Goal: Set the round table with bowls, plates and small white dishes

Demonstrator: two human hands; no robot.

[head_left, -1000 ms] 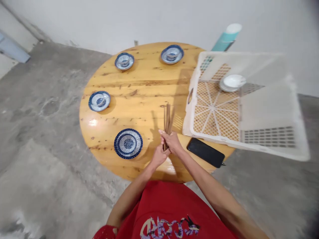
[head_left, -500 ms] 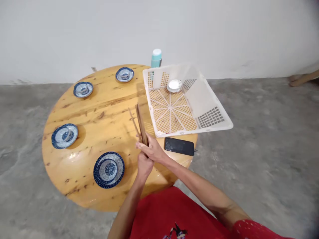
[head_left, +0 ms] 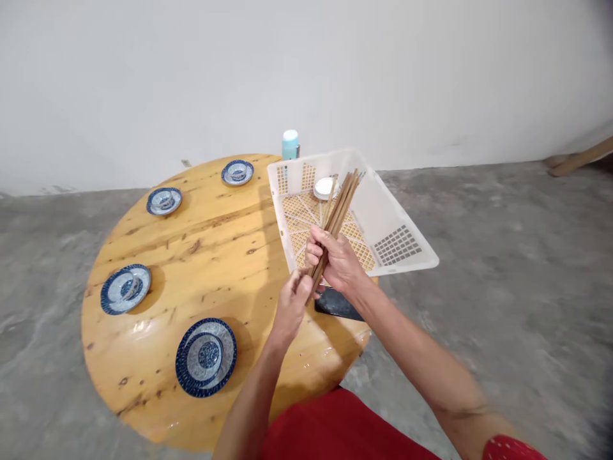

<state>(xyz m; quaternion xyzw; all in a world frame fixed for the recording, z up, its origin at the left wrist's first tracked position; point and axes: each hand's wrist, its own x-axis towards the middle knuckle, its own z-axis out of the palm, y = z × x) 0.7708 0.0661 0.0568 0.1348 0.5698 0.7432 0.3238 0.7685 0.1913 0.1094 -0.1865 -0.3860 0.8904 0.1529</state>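
Note:
A bundle of brown wooden chopsticks slants up and to the right in front of me. My right hand wraps round its middle. Lower down, my left hand has its fingers closed on the bottom ends. The upper ends fan out slightly over the white plastic basket. Inside that basket, behind the chopsticks, lies a small stack of white dishes. Under my right wrist a black phone rests on the table, partly hidden.
On the round wooden table stand several blue-and-white plates with bowls, the closest plate at front left. A light-blue bottle stands behind the basket, close to the wall. The basket overhangs the table's right edge.
Both hands have moved right with the chopsticks, from over the table to the basket's near side. The bundle now leans right instead of left.

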